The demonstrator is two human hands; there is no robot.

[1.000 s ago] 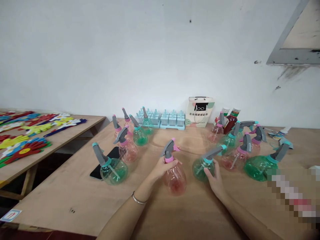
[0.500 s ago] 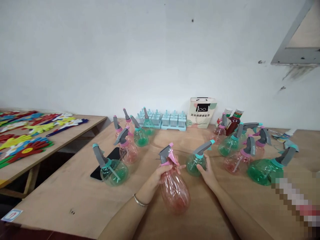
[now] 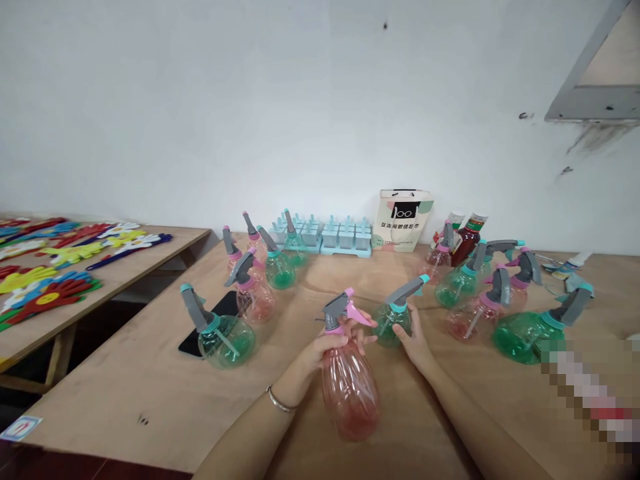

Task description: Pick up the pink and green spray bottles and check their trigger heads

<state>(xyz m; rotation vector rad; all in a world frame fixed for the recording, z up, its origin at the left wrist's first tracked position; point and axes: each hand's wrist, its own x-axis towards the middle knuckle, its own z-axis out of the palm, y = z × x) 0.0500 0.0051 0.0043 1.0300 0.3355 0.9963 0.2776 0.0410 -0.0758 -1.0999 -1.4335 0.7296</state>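
Observation:
Wrapped round the neck of a clear pink spray bottle, my left hand holds it by the collar, below its grey head and pink trigger. The bottle tilts, its base toward me. To the right, my right hand grips the side of a green spray bottle with a grey head and turquoise nozzle. That bottle stands on the wooden table. Some fingers of my left hand reach out near the green bottle; whether they touch it I cannot tell.
Several pink and green spray bottles stand left, around a black phone, and right, near a green bottle. Behind are blue ice-pop moulds, a paper bag and red sauce bottles. Colourful hand-shaped items cover another table.
The pink bottle in my left hand has turned slightly, its trigger now pointing more to the right, and sits a little lower. My right hand stays on the green bottle. The view has shifted slightly.

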